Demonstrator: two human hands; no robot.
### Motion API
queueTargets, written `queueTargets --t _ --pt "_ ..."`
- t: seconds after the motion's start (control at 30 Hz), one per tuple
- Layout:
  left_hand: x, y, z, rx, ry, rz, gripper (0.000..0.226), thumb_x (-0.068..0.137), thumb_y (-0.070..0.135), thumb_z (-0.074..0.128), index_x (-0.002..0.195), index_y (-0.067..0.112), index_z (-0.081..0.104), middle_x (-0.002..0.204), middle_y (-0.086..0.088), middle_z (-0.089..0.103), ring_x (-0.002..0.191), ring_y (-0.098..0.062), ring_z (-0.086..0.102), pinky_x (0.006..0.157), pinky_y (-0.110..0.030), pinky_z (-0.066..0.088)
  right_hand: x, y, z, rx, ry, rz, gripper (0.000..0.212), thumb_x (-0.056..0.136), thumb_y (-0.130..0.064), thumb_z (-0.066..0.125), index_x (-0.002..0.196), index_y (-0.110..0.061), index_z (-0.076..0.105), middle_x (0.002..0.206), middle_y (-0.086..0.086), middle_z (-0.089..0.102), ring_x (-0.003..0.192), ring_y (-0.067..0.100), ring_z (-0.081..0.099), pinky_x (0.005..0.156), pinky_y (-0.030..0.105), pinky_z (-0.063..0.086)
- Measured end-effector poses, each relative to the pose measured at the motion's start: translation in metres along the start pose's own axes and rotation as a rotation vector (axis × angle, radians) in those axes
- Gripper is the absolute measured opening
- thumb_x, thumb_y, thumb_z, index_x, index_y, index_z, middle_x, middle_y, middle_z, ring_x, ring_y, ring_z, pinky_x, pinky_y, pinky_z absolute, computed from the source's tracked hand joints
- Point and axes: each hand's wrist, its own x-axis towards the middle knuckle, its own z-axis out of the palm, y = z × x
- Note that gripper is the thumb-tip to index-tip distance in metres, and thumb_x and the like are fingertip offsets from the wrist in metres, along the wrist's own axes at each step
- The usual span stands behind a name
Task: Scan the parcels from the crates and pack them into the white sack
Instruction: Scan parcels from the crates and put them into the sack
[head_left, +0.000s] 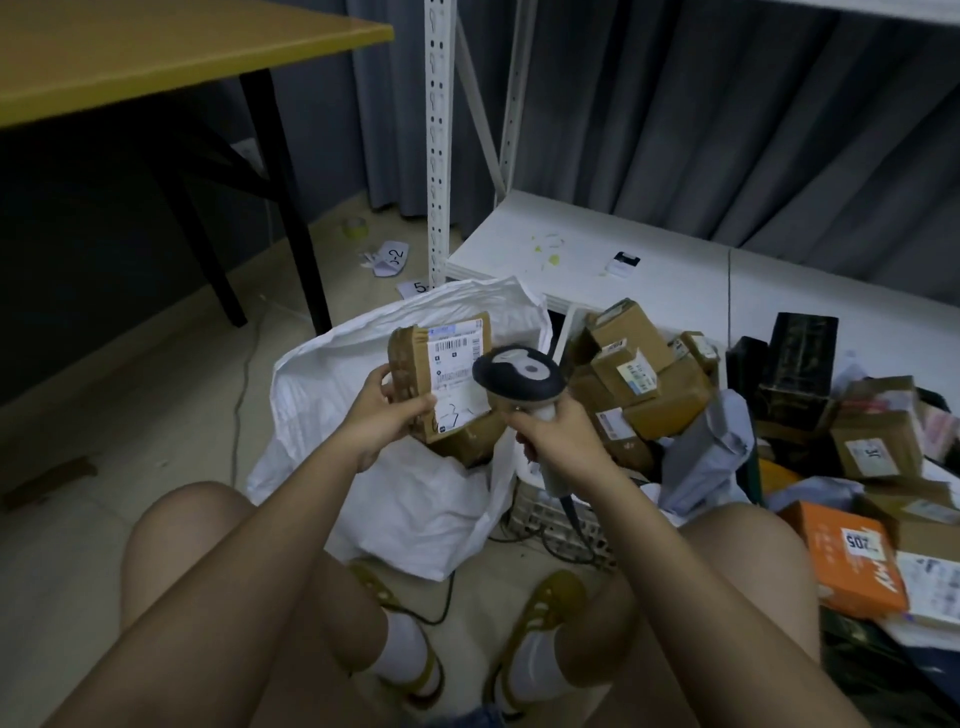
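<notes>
Above the open mouth of the white sack (415, 499), that's where the action sits in the head view, the only 1 we've got. Left hand (387, 415) has its fingers curled round the left edge of a brown parcel (441, 384), thumb pressing the front, label side tipped up toward the camera. Right hand (556, 441) is wrapped tight on the grip of the barcode scanner (519, 376), and the scanner's head sits just right of the parcel's label (457, 364), overlapping its lower right corner from this angle. Looks like the scan step is in hand; whether it has registered, I can't tell.

Now the relation that matters: the sack lies directly below the parcel, mouth gaping toward the person. The parcel's long axis runs roughly upright, slightly tilted, so a straight lowering by the left hand should clear the rim. The left hand is the nearer 1 to the sack; the right is busy with the scanner.

Right of the sack, a heap of brown parcels (639, 379) fills a crate (558, 514), with an orange box (852, 561) further right again. Plenty left to scan, I'd judge.
</notes>
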Motion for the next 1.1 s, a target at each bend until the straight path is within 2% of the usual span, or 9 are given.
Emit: queueTargets --t 0.13,0.27,0.4,0.57,0.73,0.93,1.0,1.1 --pt "0.003 0.002 -0.001 -0.005 0.033 -0.004 0.074 0.082 0.013 0.072 0.144 0.018 0.031 0.131 -0.006 0.052 0.107 -0.022 0.057 0.069 -0.028 0.054 -0.007 0.002 0.005 -0.013 -0.069 -0.035 0.018 0.084 -0.011 0.072 0.073 -0.012 0.058 0.053 -0.004 0.055 0.048 0.009 0.051 0.050 0.025 0.044" --pt "0.005 0.002 -0.001 0.033 0.026 0.009 0.075 0.082 0.014 0.072 0.145 0.019 0.030 0.135 -0.006 0.049 0.105 -0.020 0.054 0.065 -0.025 0.053 -0.008 0.002 0.007 -0.040 -0.012 -0.060 0.021 0.085 -0.011 0.070 0.069 -0.011 0.057 0.050 0.000 0.054 0.044 0.011 0.051 0.048 0.023 0.045" --pt "0.006 0.002 0.002 0.033 0.025 0.018 0.074 0.084 0.013 0.070 0.145 0.018 0.029 0.130 -0.003 0.050 0.099 -0.016 0.053 0.060 -0.021 0.051 -0.005 0.000 0.007 -0.058 0.012 -0.066 0.024 0.084 -0.009 0.069 0.065 -0.013 0.055 0.047 -0.003 0.053 0.043 0.010 0.050 0.048 0.022 0.044" --pt "0.007 -0.001 0.002 0.037 0.018 0.021 0.074 0.084 0.011 0.070 0.145 0.018 0.029 0.136 -0.007 0.049 0.104 -0.018 0.053 0.065 -0.023 0.052 -0.004 0.000 0.004 -0.033 0.034 -0.068 0.024 0.083 -0.007 0.067 0.064 -0.013 0.054 0.045 -0.004 0.051 0.042 0.012 0.048 0.047 0.024 0.043" --pt "0.010 -0.007 -0.001 0.036 0.020 0.003 0.075 0.083 0.011 0.071 0.145 0.017 0.029 0.139 -0.009 0.048 0.108 -0.020 0.054 0.067 -0.025 0.052 -0.002 0.002 0.003 -0.014 0.015 -0.071 0.017 0.085 -0.011 0.069 0.072 -0.011 0.058 0.047 -0.003 0.052 0.043 0.012 0.049 0.046 0.023 0.044" --pt "0.018 -0.017 -0.007 0.042 0.034 -0.026 0.076 0.083 0.013 0.071 0.146 0.019 0.028 0.140 -0.008 0.047 0.112 -0.021 0.053 0.071 -0.028 0.052 0.006 0.009 0.004 0.021 -0.021 0.019 0.013 0.085 -0.014 0.072 0.077 -0.010 0.062 0.053 0.004 0.053 0.047 0.016 0.050 0.049 0.025 0.046" --pt "0.022 -0.022 -0.008 0.024 0.059 -0.045 0.079 0.084 0.013 0.070 0.146 0.019 0.023 0.139 -0.009 0.047 0.110 -0.022 0.054 0.072 -0.030 0.052 0.012 0.015 0.006 0.060 0.006 0.038 0.014 0.084 -0.015 0.073 0.076 -0.012 0.062 0.056 0.005 0.055 0.049 0.015 0.051 0.052 0.027 0.047" --pt "0.030 -0.032 -0.012 0.009 0.147 -0.058 0.077 0.085 0.012 0.070 0.144 0.018 0.020 0.134 -0.008 0.049 0.107 -0.022 0.054 0.078 -0.034 0.051 0.026 0.024 0.006 0.149 0.136 0.066 0.016 0.085 -0.015 0.073 0.074 -0.012 0.060 0.058 0.007 0.055 0.050 0.017 0.051 0.056 0.032 0.046"
